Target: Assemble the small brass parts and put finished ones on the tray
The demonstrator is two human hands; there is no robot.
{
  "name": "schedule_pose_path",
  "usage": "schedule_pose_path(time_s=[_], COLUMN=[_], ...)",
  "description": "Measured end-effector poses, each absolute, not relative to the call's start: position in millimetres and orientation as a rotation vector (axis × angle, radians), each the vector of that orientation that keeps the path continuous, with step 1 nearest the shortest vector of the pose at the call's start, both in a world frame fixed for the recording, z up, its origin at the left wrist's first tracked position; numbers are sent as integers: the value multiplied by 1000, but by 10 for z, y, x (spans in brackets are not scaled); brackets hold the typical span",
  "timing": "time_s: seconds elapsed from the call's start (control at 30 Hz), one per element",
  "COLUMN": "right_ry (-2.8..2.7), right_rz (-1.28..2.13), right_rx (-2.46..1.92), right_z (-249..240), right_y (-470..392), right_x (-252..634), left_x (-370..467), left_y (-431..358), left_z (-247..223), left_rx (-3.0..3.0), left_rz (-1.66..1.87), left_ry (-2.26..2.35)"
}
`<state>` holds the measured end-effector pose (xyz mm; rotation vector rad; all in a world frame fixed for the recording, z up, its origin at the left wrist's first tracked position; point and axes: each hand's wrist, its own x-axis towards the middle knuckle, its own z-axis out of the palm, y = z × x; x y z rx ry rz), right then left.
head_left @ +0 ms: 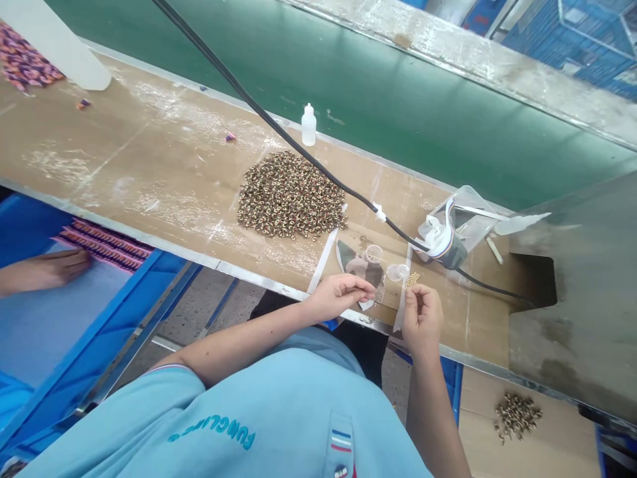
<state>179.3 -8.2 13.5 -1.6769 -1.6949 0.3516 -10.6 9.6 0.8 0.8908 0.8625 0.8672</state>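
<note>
My left hand (342, 295) is closed in a pinch at the bench's front edge. Whatever its fingertips hold is too small to make out. Just beyond them a small clear cup (372, 253) stands on a dark, stained patch (355, 260). My right hand (424, 315) also pinches, thumb against bent fingers, right beside a little cluster of yellow beads (412, 279). I cannot see what, if anything, is between those fingers. Between the hands, a bit farther back, lies a clear round lid or dish (397, 272).
A large pile of small brown-and-gold pieces (291, 196) lies behind my left hand, near a white squeeze bottle (308, 125). A black cable (259, 109) crosses overhead to a grey device (450, 249). Another person's hand (64, 269) rests in a blue tray (134, 309). More pieces (517, 416) lie lower right.
</note>
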Motion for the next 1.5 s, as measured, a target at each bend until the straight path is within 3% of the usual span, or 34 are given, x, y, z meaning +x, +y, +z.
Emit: schedule_pose_path(time_s=[0.67,1.5], right_ry=[-2255,-2483], right_rz=[-158,-447], right_rx=[-1791,-1654], right_z=[380,443], right_y=[307,339], right_x=[1960,1937], left_x=[-99,-116], left_y=[104,125], left_z=[18,32], left_rx=[833,793], left_rz=[917,895], left_ry=[813,804])
